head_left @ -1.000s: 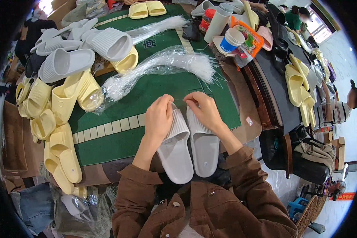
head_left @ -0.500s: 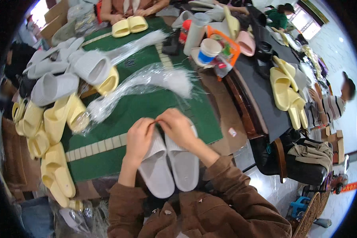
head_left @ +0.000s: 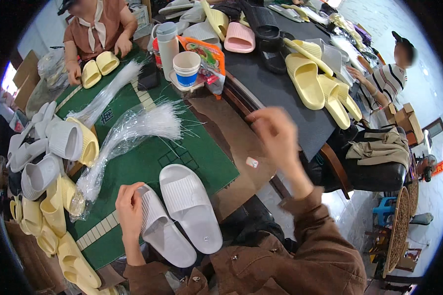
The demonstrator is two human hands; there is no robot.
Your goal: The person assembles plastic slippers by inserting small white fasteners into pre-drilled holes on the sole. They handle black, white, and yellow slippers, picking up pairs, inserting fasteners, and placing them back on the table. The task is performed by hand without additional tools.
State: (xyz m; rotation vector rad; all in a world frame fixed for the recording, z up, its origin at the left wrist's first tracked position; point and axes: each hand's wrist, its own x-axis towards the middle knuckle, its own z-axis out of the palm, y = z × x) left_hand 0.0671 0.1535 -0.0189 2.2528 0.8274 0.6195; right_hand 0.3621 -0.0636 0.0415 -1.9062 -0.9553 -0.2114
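Note:
Two light grey slippers lie side by side at the table's near edge, toes pointing away from me. My left hand is closed at the left slipper's toe, its curled fingers against the ribbed strap. My right hand is raised to the right of the slippers, over the cardboard. Its fingers are drawn together and a little blurred; whatever they pinch cannot be made out. Beyond the slippers, a bundle of clear plastic strands in a plastic sleeve lies on the green mat, with a second strand bundle farther off.
Grey slippers and yellow slippers are piled along the left. Paper cups, a bottle and an orange packet stand at the back. Yellow slippers lie on the dark table to the right. Two co-workers sit nearby.
My hands, together above the slippers' toes before, have parted. The right hand has swung out to the right; the left stays by the left slipper. The view has turned right.

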